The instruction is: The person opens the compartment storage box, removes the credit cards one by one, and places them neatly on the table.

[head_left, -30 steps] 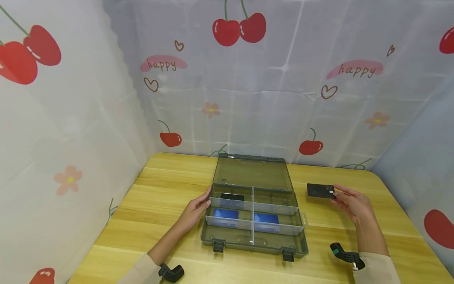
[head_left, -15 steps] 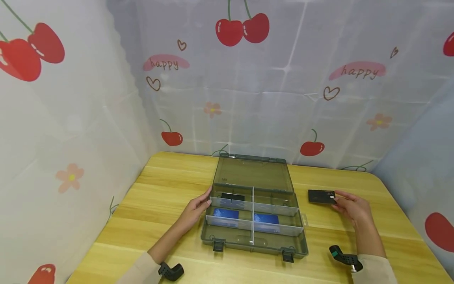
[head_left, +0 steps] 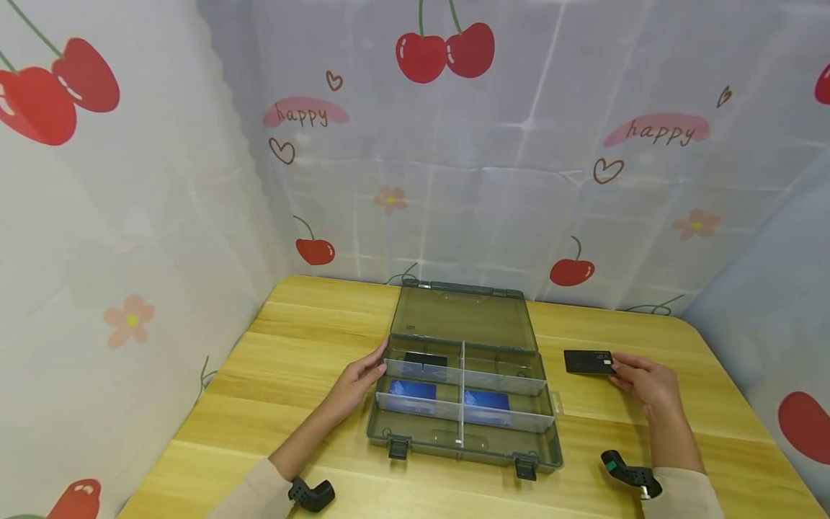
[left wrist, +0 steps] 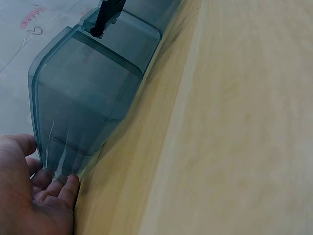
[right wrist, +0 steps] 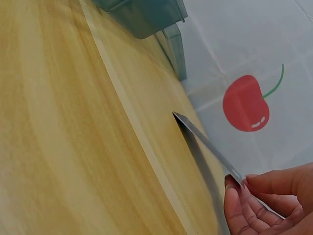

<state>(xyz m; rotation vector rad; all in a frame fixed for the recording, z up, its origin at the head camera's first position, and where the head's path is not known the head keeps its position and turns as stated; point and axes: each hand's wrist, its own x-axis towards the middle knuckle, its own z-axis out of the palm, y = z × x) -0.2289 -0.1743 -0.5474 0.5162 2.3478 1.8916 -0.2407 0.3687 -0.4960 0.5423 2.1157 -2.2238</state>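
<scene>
A person's right hand pinches one flat, black, rectangular card by its right-hand short end, the thumb and fingers closed narrowly on that edge. The card reaches out to the left of those fingers, its long axis running roughly left to right, pointing toward one shallow, see-through, grey-green plastic box, which stands to the left of the card, well apart from it. The right hand is far nearer the card than the left. In the right wrist view the card slopes, its free end low over the yellow wood-grain counter; whether that end touches cannot be told. The left hand holds the box at the rear of its left side, thumb at the rim and fingers bent against the outer wall. Counting: one box, with one hinged lid laid back behind it and two dark latches along its front; thin clear dividers make six compartments, two across and three deep. Inside are one black card in the back left compartment, and two blue cards, one in each middle compartment. Behind hangs a pale cloth printed with red cherries.
</scene>
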